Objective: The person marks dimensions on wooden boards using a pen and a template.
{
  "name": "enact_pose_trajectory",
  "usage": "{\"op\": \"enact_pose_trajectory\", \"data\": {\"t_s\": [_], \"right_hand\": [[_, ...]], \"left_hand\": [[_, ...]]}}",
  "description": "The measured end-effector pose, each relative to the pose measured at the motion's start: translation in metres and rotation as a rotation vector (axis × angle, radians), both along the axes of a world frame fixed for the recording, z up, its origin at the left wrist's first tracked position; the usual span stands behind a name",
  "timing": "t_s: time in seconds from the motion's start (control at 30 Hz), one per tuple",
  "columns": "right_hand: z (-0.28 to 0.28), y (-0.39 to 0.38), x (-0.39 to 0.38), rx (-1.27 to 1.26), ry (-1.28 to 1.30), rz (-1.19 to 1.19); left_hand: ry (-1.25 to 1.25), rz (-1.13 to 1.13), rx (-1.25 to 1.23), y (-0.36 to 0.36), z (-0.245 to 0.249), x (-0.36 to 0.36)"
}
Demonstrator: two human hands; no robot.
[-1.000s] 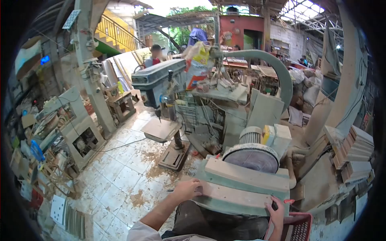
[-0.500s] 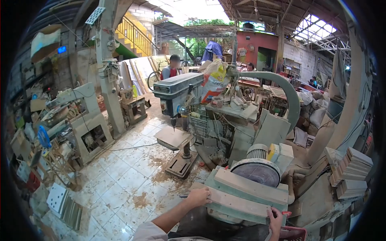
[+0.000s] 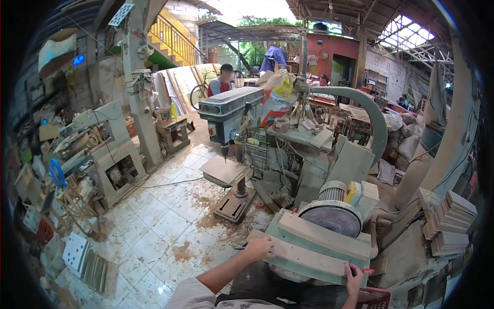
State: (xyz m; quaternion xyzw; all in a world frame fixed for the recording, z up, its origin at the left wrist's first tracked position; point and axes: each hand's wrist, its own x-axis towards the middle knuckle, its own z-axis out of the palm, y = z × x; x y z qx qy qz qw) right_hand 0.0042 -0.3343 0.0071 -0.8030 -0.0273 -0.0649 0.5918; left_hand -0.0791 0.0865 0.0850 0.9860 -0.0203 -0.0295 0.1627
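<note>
A long, slightly curved wooden board (image 3: 307,257) lies on the green table (image 3: 323,273) of a disc sander (image 3: 332,219). My left hand (image 3: 259,249) grips the board's left end, its fingers bent over the top. A thin dark stick, perhaps a pencil (image 3: 240,248), pokes out beside that hand. At the other end, my right hand (image 3: 354,276) holds the board's right tip between bent fingers. Behind it, close to the sanding disc, rests a second wooden board (image 3: 324,236), touched by neither hand.
Beyond the sander's left side stands a drill press (image 3: 230,110) on a dusty tiled floor. Stacked wood pieces (image 3: 453,219) sit at the right. A red crate (image 3: 374,297) is low beside my right hand. A person (image 3: 221,82) is in the background.
The whole view has shifted slightly. Both hands keep hold of the same board, which shows no clear movement on the sander table.
</note>
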Motion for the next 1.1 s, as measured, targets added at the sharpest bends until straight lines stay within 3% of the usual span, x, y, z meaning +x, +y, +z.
{"op": "enact_pose_trajectory", "data": {"t_s": [0.23, 0.4, 0.7, 0.77, 0.93, 1.1], "right_hand": [[0.019, 0.009, -0.006, 0.041, 0.018, 0.014], [-0.01, -0.001, 0.001, -0.028, -0.02, 0.002], [0.021, 0.003, -0.014, -0.202, -0.118, 0.065], [0.023, 0.002, -0.013, -0.197, -0.123, 0.057], [0.02, 0.006, -0.016, -0.239, -0.196, 0.01], [0.026, 0.017, -0.017, -0.216, -0.199, -0.109]], "left_hand": [[0.007, 0.01, 0.005, -0.001, -0.001, 0.008], [0.009, 0.059, 0.055, -0.01, 0.005, 0.01], [-0.05, 0.116, 0.106, -0.034, 0.005, 0.01], [0.051, 0.166, 0.187, -0.035, 0.002, 0.013], [0.09, 0.074, 0.221, -0.039, 0.03, 0.019], [0.209, -0.032, 0.231, -0.006, 0.024, 0.038]]}}
